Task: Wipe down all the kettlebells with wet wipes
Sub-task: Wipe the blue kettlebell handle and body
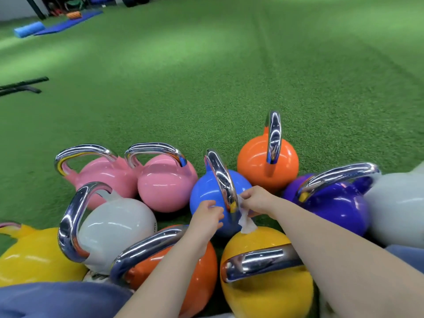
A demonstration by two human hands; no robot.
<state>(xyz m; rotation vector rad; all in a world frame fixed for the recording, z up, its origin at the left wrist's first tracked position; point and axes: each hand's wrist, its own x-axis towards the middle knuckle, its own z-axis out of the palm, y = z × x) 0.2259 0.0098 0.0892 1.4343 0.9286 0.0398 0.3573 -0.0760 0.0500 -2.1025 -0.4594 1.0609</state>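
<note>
Several coloured kettlebells with chrome handles stand clustered on green turf. In the middle sits a blue kettlebell. My right hand pinches a white wet wipe against the near end of its chrome handle. My left hand rests on the blue ball's left side with its fingers curved over it. Around it stand two pink kettlebells, an orange kettlebell, a purple kettlebell, grey kettlebells, and close to me a yellow kettlebell and another orange kettlebell.
Green turf stretches ahead. Black bars lie at the left. A blue foam roller and a blue mat lie far left at the back. My knees in blue fabric fill the bottom edge.
</note>
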